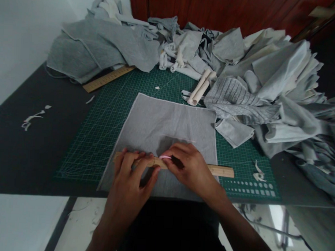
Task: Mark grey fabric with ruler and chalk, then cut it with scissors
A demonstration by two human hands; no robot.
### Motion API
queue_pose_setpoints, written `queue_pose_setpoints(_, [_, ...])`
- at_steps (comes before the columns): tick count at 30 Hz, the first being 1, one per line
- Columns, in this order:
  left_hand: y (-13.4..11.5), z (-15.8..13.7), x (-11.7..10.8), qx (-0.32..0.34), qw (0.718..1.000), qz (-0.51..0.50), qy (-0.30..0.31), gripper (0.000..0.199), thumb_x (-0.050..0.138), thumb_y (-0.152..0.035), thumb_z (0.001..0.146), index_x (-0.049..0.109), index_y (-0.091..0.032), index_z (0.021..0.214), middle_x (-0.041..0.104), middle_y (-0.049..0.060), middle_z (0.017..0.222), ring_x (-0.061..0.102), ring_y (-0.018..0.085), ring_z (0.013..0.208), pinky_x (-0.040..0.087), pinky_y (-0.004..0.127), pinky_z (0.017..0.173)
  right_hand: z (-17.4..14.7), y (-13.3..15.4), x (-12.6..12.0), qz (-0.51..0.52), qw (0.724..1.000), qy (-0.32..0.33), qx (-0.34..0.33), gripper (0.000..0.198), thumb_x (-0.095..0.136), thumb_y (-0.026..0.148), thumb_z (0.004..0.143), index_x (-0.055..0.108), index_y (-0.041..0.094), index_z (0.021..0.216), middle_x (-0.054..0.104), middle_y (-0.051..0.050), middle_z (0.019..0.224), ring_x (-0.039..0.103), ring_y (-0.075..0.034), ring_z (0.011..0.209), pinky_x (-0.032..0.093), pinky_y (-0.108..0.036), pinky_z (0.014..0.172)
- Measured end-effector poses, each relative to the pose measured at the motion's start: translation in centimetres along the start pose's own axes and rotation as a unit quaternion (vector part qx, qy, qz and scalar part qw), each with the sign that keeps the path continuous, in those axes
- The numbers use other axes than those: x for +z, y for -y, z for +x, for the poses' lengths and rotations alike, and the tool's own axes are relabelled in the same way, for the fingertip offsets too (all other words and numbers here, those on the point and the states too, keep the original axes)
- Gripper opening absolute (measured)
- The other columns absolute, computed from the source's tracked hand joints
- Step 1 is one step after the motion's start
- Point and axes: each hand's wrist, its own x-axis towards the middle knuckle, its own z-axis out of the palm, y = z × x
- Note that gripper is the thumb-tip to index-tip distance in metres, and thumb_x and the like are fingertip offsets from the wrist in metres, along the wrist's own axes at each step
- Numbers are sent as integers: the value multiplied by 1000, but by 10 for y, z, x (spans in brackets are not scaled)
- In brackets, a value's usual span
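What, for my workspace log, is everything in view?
Cloth: one, grey, on mat
Mat: one, green, on table
Near ruler: one, tan, across cloth
Far ruler: one, tan, back left
Slim item: one, pink, at right fingertips
Fabric pile: uncountable, mostly grey, back and right
Scraps: several, whitish, mat and table
Table: one, dark, under mat
Door: one, reddish, behind pile
Wall: one, white, left
Left hand: one, on near ruler
Right hand: one, holding slim item

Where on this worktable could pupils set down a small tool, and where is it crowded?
Bare room: the green cutting mat left of the gray cloth, and the black tabletop between that mat and the white offcuts. Crowded: the back and far right, under heaped fabric.
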Motion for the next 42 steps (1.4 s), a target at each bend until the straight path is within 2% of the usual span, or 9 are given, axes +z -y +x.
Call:
queue_pose_setpoints(7, [0, 0, 0, -8, 1000, 2, 14, 18, 64, -27, 105, 69, -20, 120, 59, 11, 112, 63, 34, 117, 47, 64, 119, 6, 7, 2, -26, 999, 23, -4, 7, 73, 12, 101, 74, 19, 101, 76, -2, 98, 71, -21, 91, 50, -36, 83])
queue_pose_setpoints(11, [1, 0, 0, -2, 1000, 5, 12, 18, 65, -27, 104, 70, -18, 119, 60, 12, 112, 63, 35, 115, 48, 65, 116, 10, 9, -2, -27, 998, 55, 4, 6, 71, 14, 104, 75, 18, 103, 74, -3, 99, 71, -19, 86, 51, -31, 76])
queue_pose_setpoints(17, [1, 1, -1, 9, 1000, 6, 15, 17, 67, -25, 103, 71, -16, 117, 59, 13, 112, 61, 36, 114, 48, 68, 115, 13, 11, -4, -48, 996, 80, 13, 9, 68, 19, 107, 76, 16, 104, 74, -3, 102, 72, -18, 82, 46, -30, 67])
queue_pose_setpoints(26, [1, 2, -2, 5, 999, 0, 32, 19, 65, -27, 104, 71, -15, 118, 58, 15, 112, 61, 37, 115, 47, 70, 114, 16, 14, -11, -68, 992, 99, 24, 9, 69, 21, 107, 75, 16, 103, 74, -3, 102, 71, -19, 83, 39, -31, 63])
queue_pose_setpoints(33, [1, 3, -2, 8, 1000, 6, 27, 22, 66, -29, 103, 71, -14, 120, 57, 15, 111, 60, 38, 113, 50, 67, 109, 3, 5, -21, -94, 992, 77, 18, 7, 68, 17, 105, 75, 18, 101, 73, -1, 97, 70, -19, 77, 37, -32, 59])
queue_pose_setpoints(42, [1, 5, -3, 5, 999, 7, 32, 23, 64, -31, 104, 71, -15, 120, 59, 14, 111, 61, 38, 113, 50, 68, 108, -17, -6, -41, -128, 987, 87, 35, 7, 69, 19, 105, 75, 19, 103, 74, 0, 98, 72, -18, 74, 40, -31, 59])
